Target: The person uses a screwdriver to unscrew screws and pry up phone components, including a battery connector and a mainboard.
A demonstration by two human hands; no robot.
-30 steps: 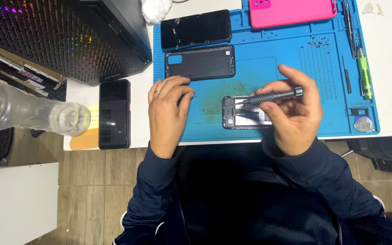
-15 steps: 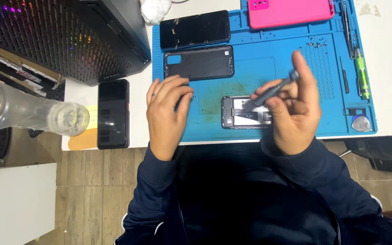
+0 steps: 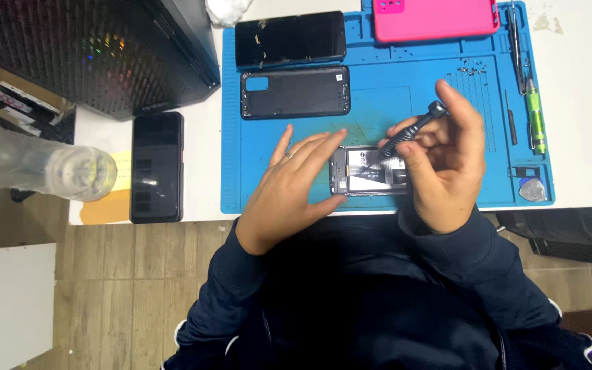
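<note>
On blue mat [image 3: 378, 75], right hand [image 3: 440, 164] holds screwdriver [image 3: 409, 131].

A dark, cracked phone screen [image 3: 290, 40] lies face up at the upper left of the blue mat [image 3: 447, 89]. A second black phone [image 3: 157, 166], screen dark, rests on the white table left of the mat. The opened phone [image 3: 368, 171] carries a white label.

The right hand [image 3: 447, 164] covers the opened phone's [image 3: 364, 171] right end; the pink case [image 3: 433, 17] and clear bottle [image 3: 29, 164] run past the frame's edges.
</note>
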